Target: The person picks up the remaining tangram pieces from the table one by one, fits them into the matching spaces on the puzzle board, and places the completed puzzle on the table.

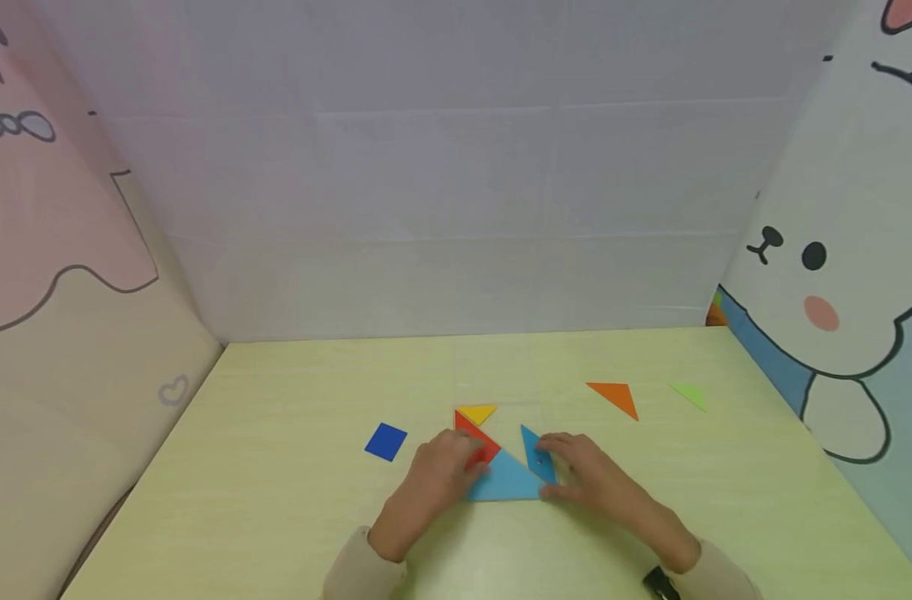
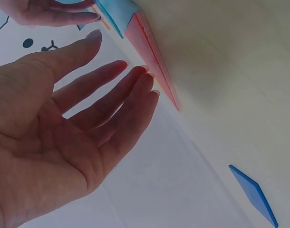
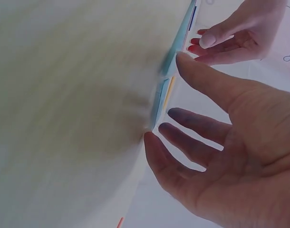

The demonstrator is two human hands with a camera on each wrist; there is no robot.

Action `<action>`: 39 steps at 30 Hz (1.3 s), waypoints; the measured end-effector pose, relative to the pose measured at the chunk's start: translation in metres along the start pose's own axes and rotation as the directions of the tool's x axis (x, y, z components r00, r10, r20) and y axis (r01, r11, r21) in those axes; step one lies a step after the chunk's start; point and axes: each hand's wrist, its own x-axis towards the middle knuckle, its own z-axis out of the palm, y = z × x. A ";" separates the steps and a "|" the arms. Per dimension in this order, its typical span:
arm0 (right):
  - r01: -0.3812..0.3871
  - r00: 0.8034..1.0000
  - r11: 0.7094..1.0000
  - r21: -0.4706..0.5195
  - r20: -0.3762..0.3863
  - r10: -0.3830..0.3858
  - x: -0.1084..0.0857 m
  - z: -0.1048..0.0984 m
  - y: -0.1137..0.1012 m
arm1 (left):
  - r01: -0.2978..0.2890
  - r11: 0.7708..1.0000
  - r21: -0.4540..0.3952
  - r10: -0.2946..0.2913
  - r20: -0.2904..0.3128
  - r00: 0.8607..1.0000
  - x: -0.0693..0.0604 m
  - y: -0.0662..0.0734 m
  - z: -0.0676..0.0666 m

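My left hand [image 1: 439, 471] rests its fingertips over a red triangle [image 1: 490, 448], partly hiding it. Along the red piece lies a larger light blue triangle [image 1: 504, 482], its left end under my left thumb. My right hand [image 1: 591, 475] touches a medium blue slanted piece [image 1: 532, 446], seemingly a parallelogram, with its fingertips. Its thumb is at the light blue triangle's right corner. Both hands have loosely bent fingers, apart from the thumb. In the left wrist view the red triangle [image 2: 145, 45] lies just beyond the fingertips.
A small yellow triangle [image 1: 476, 413] lies just behind the red one. To the left sits a dark blue square [image 1: 386, 442]. An orange triangle [image 1: 618, 398] and a light green triangle [image 1: 692, 395] lie at the back right. A black object [image 1: 660, 583] shows by the right sleeve.
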 end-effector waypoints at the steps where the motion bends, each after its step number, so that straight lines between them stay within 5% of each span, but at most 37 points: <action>1: -0.005 1.000 1.000 -0.001 0.013 0.005 -0.001 0.000 0.000 | 0.012 1.000 0.007 -0.012 -0.004 1.000 0.000 -0.001 0.000; 7: -0.035 0.997 0.999 -0.008 0.065 0.035 -0.004 0.002 -0.001 | 0.086 0.996 0.029 -0.085 -0.023 0.996 0.000 -0.005 -0.003; 22: 0.031 0.997 0.979 -0.201 0.075 -0.016 -0.011 0.006 -0.006 | 0.146 0.989 -0.017 -0.147 -0.047 0.988 -0.001 -0.016 -0.004; 39: 0.046 0.996 0.974 -0.222 0.084 -0.028 -0.011 0.003 -0.009 | 0.330 0.944 -0.025 -0.330 -0.153 0.932 -0.008 -0.035 -0.007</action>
